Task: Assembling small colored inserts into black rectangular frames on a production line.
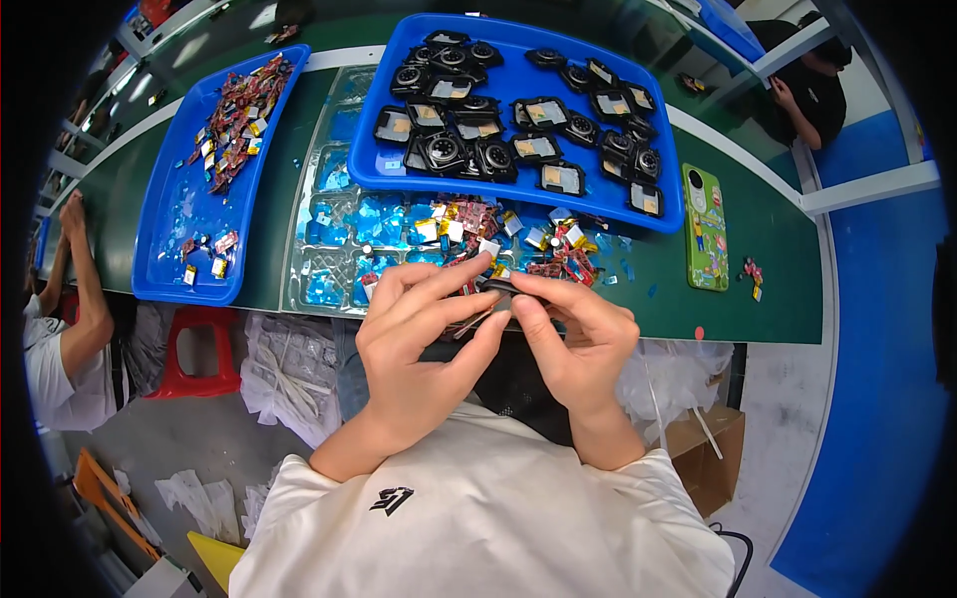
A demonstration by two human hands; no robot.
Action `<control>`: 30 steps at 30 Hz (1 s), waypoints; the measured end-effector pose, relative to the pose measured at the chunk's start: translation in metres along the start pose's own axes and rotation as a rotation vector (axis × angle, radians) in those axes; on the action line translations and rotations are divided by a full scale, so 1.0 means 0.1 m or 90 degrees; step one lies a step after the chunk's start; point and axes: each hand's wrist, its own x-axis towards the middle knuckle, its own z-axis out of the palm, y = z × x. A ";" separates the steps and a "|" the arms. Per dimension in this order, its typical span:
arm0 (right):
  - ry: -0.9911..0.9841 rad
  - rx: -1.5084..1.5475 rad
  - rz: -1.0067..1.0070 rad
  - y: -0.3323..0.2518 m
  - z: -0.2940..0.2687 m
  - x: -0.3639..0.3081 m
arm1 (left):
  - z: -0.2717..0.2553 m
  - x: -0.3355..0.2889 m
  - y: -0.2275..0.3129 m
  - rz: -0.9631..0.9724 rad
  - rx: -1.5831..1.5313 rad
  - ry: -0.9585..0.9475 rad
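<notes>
Black piece (506,286), long axis roughly crosswise
Left hand (414,351) and right hand (580,361) both pinched on it, neither nearer.

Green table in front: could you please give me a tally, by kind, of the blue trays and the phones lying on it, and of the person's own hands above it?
Blue trays: 2 (left tray, middle tray)
Phones: 1 (green phone)
Person's own hands: 2 (left hand, right hand)
Total: 5
</notes>
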 end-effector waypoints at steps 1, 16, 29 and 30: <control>0.000 -0.001 0.000 0.00 -0.01 0.00 | -0.01 0.00 0.01 0.017 -0.009 0.011; -0.024 0.158 0.169 -0.11 -0.12 0.04 | -0.15 -0.05 -0.01 -0.220 -0.364 -0.119; -0.054 0.031 -0.042 -0.05 -0.06 -0.01 | -0.04 -0.09 0.01 -0.390 -0.508 -0.050; -0.039 0.068 -0.035 -0.04 -0.05 -0.01 | -0.05 -0.08 0.01 -0.390 -0.508 -0.050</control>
